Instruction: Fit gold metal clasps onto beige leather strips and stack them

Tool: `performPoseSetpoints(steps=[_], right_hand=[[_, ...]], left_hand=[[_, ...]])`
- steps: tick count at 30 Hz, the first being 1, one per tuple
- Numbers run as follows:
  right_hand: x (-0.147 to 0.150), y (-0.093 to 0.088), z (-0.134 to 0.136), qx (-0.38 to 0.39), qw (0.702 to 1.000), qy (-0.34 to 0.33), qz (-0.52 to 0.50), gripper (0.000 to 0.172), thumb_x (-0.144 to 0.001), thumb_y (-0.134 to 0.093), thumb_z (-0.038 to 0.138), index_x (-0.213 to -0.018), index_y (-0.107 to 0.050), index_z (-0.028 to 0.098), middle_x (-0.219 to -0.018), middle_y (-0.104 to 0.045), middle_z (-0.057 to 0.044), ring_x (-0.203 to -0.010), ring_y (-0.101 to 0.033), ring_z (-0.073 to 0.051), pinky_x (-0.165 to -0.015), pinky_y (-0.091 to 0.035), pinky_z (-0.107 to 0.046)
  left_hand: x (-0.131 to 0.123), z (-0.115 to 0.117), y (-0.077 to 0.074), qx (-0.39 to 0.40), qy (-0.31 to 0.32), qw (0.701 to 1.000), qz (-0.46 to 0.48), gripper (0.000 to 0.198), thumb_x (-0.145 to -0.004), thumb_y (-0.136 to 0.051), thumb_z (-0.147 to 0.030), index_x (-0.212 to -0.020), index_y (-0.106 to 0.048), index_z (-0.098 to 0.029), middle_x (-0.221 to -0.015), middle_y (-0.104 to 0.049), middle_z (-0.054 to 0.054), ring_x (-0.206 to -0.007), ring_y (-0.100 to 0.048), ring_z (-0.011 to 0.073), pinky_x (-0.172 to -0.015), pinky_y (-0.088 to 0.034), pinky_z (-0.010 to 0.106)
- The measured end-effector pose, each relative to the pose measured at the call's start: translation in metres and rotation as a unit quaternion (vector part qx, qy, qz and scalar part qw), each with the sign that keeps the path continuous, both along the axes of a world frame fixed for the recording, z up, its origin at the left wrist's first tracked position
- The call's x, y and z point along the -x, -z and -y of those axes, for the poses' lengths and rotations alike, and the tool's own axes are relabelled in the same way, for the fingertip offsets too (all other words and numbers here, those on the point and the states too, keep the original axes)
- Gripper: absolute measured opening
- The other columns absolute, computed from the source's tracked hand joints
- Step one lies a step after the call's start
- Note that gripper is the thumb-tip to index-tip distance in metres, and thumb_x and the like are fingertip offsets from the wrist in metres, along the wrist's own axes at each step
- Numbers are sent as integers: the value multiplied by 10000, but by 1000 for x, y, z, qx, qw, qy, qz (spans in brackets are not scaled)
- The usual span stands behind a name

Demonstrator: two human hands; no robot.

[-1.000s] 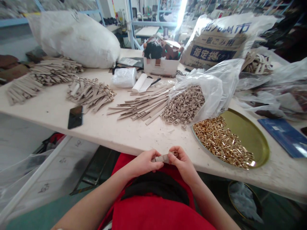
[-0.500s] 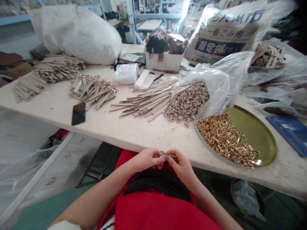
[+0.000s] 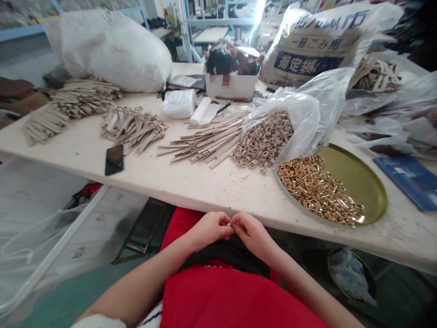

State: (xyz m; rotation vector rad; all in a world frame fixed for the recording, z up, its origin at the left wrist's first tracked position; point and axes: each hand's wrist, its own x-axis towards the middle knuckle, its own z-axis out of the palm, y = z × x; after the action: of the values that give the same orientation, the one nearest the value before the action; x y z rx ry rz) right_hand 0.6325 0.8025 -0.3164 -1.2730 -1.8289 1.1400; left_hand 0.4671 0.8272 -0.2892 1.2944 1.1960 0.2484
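Observation:
Just over my lap, at the table's front edge, my left hand and my right hand meet fingertip to fingertip. Both are closed in a pinch on a small beige strap, of which only a pale bit shows between the fingers. The rest of it is hidden. Beyond the hands lie a fan of loose beige strips and a heap of small beige loops spilling from a clear plastic bag. To the right, a round gold tray holds many gold metal fittings.
Bundled straps with gold hardware and more strap piles lie at left. A phone rests near the front edge. White sacks, a box and a blue folder stand around. Below right is a bin.
My hands have drawn together, and the pale strap and gold-brown bit seen between them earlier are now mostly covered by fingers. The view has shifted slightly.

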Motion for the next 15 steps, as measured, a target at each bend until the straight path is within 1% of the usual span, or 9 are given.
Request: performPoseSetpoints(steps=[3,5,8,11,13,15], right_hand=[[3,6,7,23,998,44,-35,65,-800,-478,234,-805,-542,225,-734,-564,-12,-679,-495,-161,-629,-379,-286],[5,7,12,21,996,68,-45,65,-801,-482,244,-808,-544,225,-745,-571,-16,-685,-502,-167,-640,-378,-290],[7,4,20,2,995,89,-49,53,-791,-491,239,-788,-541,221,-746,-570,-20,-687,-503,-173,-647,-378,-295],[4,-2,23,4,993,105,-59,66,-801,-479,257,-785,-532,219,-747,-573,-25,-682,-510,-177,-642,-385,-300],[-1,-4,21,10,993,102,-58,92,-814,-469,281,-833,-537,222,-766,-586,-30,-698,-525,-184,-648,-393,-306],[-5,-4,14,4,995,88,-42,143,-821,-467,297,-924,-539,228,-818,-608,-38,-745,-546,-198,-675,-399,-317]], left_hand=[[6,4,2,11,13,999,29,327,-693,-571,-387,-884,-580,-122,-718,-632,28,-611,-581,139,-558,-430,222],[10,8,1,-7,41,999,14,356,-720,-532,-458,-842,-583,-127,-699,-631,32,-599,-580,141,-544,-427,220],[9,15,-6,-76,60,995,-37,336,-758,-476,-452,-765,-588,-136,-612,-613,24,-570,-577,146,-510,-402,209],[2,18,-17,-132,67,987,-66,304,-768,-466,-419,-726,-585,-142,-585,-607,18,-554,-576,144,-496,-381,200],[-1,15,-24,-150,79,983,-75,331,-773,-457,-441,-707,-581,-142,-575,-601,16,-531,-569,140,-480,-367,196],[0,7,-26,-161,92,979,-80,370,-779,-440,-474,-695,-578,-141,-561,-591,12,-492,-548,132,-458,-352,196]])
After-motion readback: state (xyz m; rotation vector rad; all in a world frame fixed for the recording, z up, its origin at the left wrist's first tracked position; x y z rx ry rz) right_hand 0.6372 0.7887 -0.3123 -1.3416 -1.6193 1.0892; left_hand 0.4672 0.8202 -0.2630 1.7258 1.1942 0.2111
